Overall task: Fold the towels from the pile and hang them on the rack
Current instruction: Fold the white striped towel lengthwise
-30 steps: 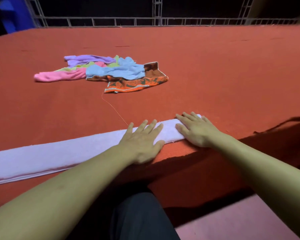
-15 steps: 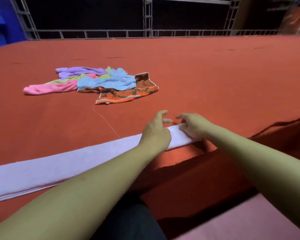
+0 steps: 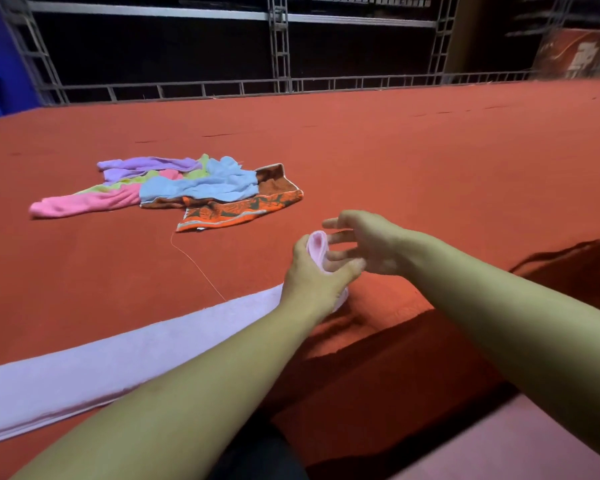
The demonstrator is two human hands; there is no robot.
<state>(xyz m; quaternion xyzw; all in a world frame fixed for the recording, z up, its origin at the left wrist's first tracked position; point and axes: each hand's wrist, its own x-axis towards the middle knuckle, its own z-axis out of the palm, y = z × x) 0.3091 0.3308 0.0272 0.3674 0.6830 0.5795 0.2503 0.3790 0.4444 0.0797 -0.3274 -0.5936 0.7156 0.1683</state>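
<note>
Our left hand grips towel end, lifted off worktop – right hand open beside it; one-handed hold risks fold slipping apart.

We see a broad red felt-covered table. On it lies a heap of towels, pink, purple, green, blue and orange-patterned, and along the near edge a long folded lilac towel, with a thin loose thread between them.
</note>
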